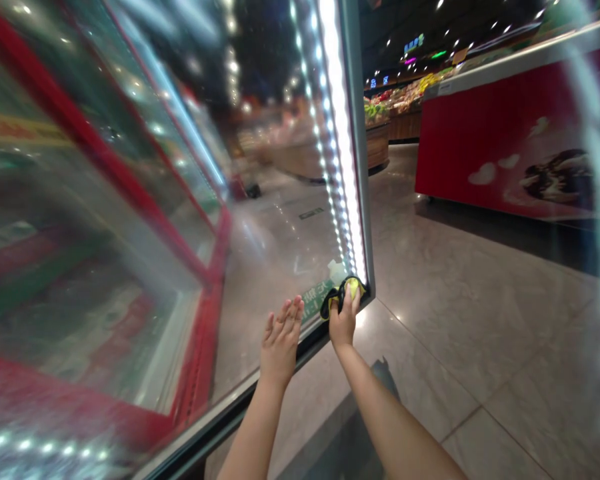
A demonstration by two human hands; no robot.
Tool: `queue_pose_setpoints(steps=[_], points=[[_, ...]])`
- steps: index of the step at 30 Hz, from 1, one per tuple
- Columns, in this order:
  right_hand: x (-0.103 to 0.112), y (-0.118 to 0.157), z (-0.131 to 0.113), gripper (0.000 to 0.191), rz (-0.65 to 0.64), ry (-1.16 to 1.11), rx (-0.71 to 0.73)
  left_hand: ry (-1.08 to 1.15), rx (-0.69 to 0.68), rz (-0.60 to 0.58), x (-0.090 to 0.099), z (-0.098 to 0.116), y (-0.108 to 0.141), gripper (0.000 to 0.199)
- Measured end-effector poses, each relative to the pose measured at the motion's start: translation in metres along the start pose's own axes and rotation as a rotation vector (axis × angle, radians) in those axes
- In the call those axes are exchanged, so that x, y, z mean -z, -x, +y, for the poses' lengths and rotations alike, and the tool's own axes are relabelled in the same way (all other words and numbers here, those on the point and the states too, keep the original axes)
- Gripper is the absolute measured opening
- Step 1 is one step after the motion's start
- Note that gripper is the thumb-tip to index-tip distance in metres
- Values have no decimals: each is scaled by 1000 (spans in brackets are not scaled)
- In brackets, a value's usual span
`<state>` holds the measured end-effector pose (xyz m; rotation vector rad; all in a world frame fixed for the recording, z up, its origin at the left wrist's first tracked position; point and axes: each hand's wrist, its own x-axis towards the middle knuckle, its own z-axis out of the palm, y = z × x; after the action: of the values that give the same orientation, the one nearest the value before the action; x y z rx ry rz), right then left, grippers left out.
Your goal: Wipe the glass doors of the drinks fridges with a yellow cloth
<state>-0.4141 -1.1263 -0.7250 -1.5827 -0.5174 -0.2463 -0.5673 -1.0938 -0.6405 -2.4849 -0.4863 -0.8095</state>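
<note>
Near the lower right corner of a glass door [275, 220], my right hand [343, 320] presses a yellow and black cloth [354, 287] against the pane, its fingers closed on the bunched fabric. My left hand [281, 333] is a little to the left, fingers stretched out toward the glass and holding nothing. Whether its fingertips touch the pane I cannot tell. A green sticker [316, 299] with pale characters shows on the glass between the two hands. A bright LED strip [343, 133] runs down beside the door's dark frame [364, 173].
On the left stands a red-framed glass cabinet [215, 267], blurred. A red chest with a white top [460, 147] is at the right, beyond tiled floor [460, 293]. Farther back, produce [405, 93] lies on wooden displays. A pale blurred streak crosses the far right.
</note>
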Motion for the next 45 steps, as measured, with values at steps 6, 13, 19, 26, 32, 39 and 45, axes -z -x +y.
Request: queue_pose_setpoints(steps=[6,13,19,26,32,39,45], points=[[-15,10,-2,63,-136,-78,6,10,13,-12,-7,-5,-3,81],[-25,-20,6,65,-35,-95,-118,4,6,-15,-4,-8,-8,79],[-29,-27,-12,61,-67,-107,-89,-11,54,41,-3,-6,-10,76],[-33,-78,-51,66,-69,-65,81,-20,94,36,-1,-11,-6,80],[-25,-40,-13,64,33,26,1,-38,97,70,-1,-14,-3,79],[-25,-38,-32,72,-96,55,272,-50,78,30,-2,-16,3,82],[-5,12,8,66,-223,53,323,-45,66,6,2,-18,7,85]])
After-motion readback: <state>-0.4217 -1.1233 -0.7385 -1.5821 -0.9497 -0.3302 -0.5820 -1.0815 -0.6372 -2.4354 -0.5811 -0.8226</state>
